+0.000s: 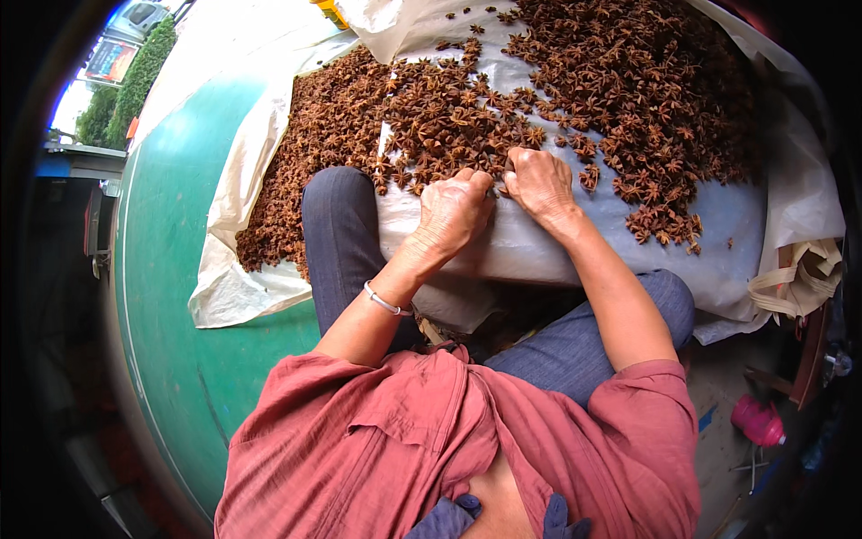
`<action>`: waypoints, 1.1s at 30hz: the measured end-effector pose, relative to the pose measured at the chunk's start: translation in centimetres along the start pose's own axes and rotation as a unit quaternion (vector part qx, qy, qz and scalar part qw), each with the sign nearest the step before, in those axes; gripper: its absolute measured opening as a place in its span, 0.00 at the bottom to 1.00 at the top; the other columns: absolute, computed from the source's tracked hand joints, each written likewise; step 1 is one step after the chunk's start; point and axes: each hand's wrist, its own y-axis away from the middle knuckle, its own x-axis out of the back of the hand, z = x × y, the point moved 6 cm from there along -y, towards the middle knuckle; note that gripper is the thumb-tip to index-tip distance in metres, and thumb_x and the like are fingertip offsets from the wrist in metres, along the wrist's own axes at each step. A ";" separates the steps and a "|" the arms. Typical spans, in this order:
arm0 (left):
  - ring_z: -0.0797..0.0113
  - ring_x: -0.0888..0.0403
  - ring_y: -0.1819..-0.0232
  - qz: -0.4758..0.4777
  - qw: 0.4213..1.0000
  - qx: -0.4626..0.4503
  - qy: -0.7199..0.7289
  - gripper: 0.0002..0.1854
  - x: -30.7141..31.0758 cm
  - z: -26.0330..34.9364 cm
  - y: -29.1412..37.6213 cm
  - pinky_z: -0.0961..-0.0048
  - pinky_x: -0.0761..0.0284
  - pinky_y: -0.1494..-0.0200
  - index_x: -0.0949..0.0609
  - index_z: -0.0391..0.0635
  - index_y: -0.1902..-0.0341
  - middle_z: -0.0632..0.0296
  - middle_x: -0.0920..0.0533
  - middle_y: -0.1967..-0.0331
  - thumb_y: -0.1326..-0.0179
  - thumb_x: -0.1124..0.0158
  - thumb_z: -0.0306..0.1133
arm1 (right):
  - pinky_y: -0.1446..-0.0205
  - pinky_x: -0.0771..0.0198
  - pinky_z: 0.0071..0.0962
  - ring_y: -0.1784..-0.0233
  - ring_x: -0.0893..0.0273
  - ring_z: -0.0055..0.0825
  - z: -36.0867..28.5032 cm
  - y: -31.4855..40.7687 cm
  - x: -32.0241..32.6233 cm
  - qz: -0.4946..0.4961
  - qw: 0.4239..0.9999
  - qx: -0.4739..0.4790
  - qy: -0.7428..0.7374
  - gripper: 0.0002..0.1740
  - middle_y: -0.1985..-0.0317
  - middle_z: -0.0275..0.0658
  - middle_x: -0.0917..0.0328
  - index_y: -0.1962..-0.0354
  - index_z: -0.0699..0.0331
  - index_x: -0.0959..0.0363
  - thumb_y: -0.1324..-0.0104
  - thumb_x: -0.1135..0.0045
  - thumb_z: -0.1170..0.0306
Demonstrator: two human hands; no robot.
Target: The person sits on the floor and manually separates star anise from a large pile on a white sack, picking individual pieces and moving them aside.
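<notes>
Both hands are at the near edge of a middle heap of star anise (451, 114), which lies on a whitish plastic sheet (485, 246). My left hand (456, 205) is curled, knuckles up, against the front of this heap. Close to its right, my right hand (541, 185) is also curled, its fingers bent toward the left hand. The fingertips are mostly hidden, so whether either hand pinches a pod cannot be told. Left of the middle heap spreads a denser bed of smaller-looking star anise (330, 121). A larger pile of whole star anise (646, 94) covers the right side.
My knees flank the sheet's front edge. A green tabletop (175, 236) with a white border line extends to the left. At the right edge hangs a beige cloth bag (805, 279); a pink bottle (757, 420) is below it. A yellow container (331, 12) stands at the far end.
</notes>
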 end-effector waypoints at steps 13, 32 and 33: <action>0.52 0.18 0.67 -0.002 0.998 0.067 -0.002 0.06 3.7 -2.4 3.2 0.60 0.23 0.64 0.17 0.46 0.67 0.56 0.19 0.70 0.48 0.31 0.31 | 0.62 0.18 0.32 0.62 0.17 0.34 -0.2 1.8 0.5 -0.037 0.999 0.032 0.021 0.20 0.57 0.39 0.21 0.54 0.58 0.23 0.44 0.44 0.83; 0.57 0.20 0.68 -0.117 0.934 -0.316 -0.120 0.06 0.6 0.3 0.3 0.60 0.23 0.71 0.23 0.43 0.66 0.53 0.26 0.62 0.43 0.44 0.31 | 0.65 0.26 0.18 0.71 0.25 0.12 0.4 0.6 2.4 -0.049 0.960 -0.021 -0.274 0.09 0.73 0.28 0.21 0.56 0.62 0.25 0.33 0.47 0.79; 0.57 0.20 0.71 -0.096 0.948 -0.294 -0.079 0.05 0.9 0.0 -0.3 0.61 0.24 0.74 0.25 0.42 0.66 0.54 0.25 0.64 0.44 0.44 0.29 | 0.65 0.27 0.18 0.71 0.26 0.12 0.3 0.4 2.7 -0.015 0.955 0.002 -0.295 0.10 0.73 0.27 0.22 0.55 0.61 0.25 0.33 0.46 0.79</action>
